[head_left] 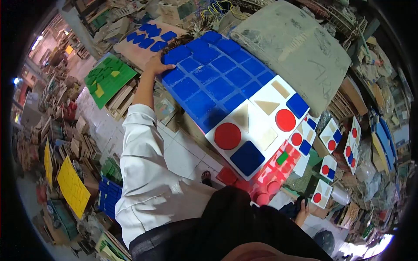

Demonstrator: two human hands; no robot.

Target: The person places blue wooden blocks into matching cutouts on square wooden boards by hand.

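My left hand (pixel 157 65) is at the left edge of a blue-painted board (pixel 177 82). Its thumb lies over the edge, and the other fingers are partly hidden at the side. Rows of blue square pieces (pixel 218 88) cover the board, with several blue hexagons (pixel 204 55) at its far end. Across the near end lies a white shape board (pixel 249 104) with a red circle (pixel 227 135), a blue square (pixel 247 158) and bare wooden triangle and rectangle areas. What seems to be my right hand (pixel 301 215) hangs low at right, curled by something dark.
A red-painted board (pixel 272 172) with a small green block (pixel 282 158) is below the white one. More white shape boards (pixel 331 135) stand at right. A dusty grey sheet (pixel 291 48) lies behind. Green (pixel 122 78) and yellow (pixel 75 187) boards stand at left.
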